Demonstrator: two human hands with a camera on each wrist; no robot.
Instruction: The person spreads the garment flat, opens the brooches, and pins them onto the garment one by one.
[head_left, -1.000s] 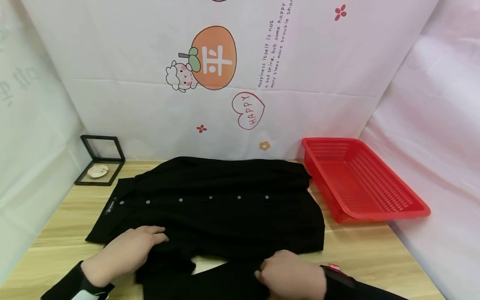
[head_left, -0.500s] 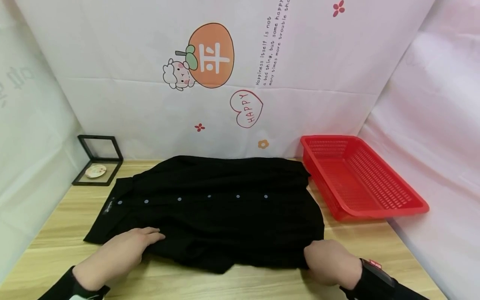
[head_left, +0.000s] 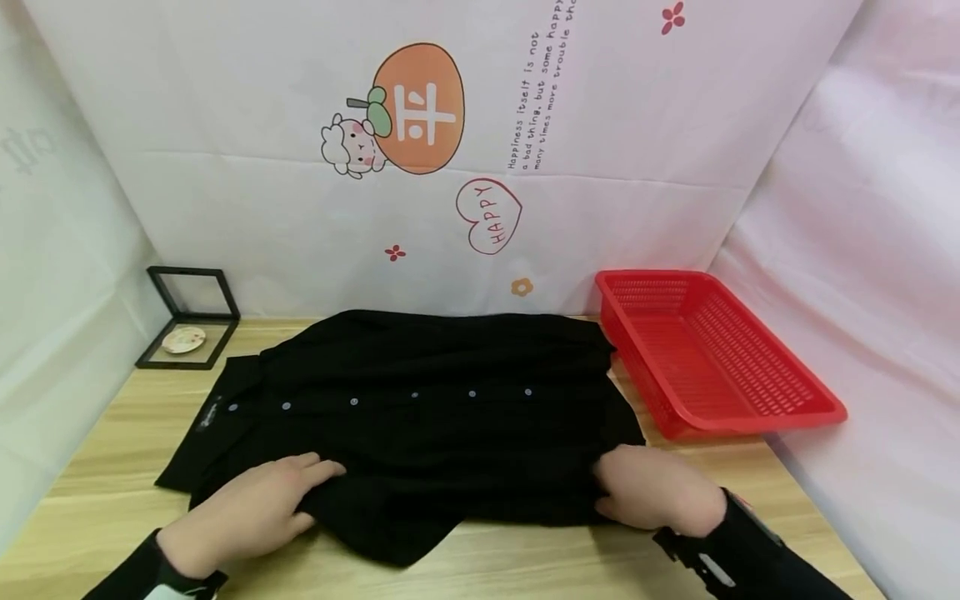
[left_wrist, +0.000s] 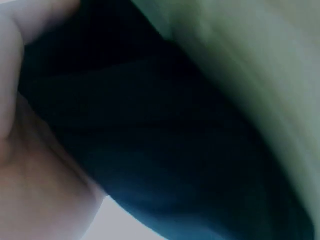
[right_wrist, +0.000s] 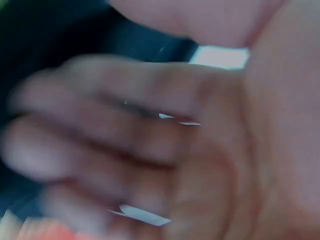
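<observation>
A black button-up shirt [head_left: 450,442] lies flat on the wooden table, its collar to the left and its row of pale buttons facing up. At its near left edge, my left hand [head_left: 258,508] holds the cloth between thumb and fingers. Dark fabric [left_wrist: 165,125] runs out from that hand in the left wrist view. My right hand [head_left: 660,487] is at the near right corner by the hem. The blurred right wrist view shows its fingers [right_wrist: 120,130] extended rather than curled, thumb apart above them and dark cloth behind.
A red plastic basket [head_left: 720,358] stands at the back right, close to the shirt's hem. At the back left is a black hinged frame [head_left: 191,317] with a small round pale disc [head_left: 183,339] in it. A printed white cloth [head_left: 300,225] forms the back wall.
My right hand has gone right and then slightly away from me, carrying the near layer to the shirt's edge. A near flap now points further towards me beside my left hand.
</observation>
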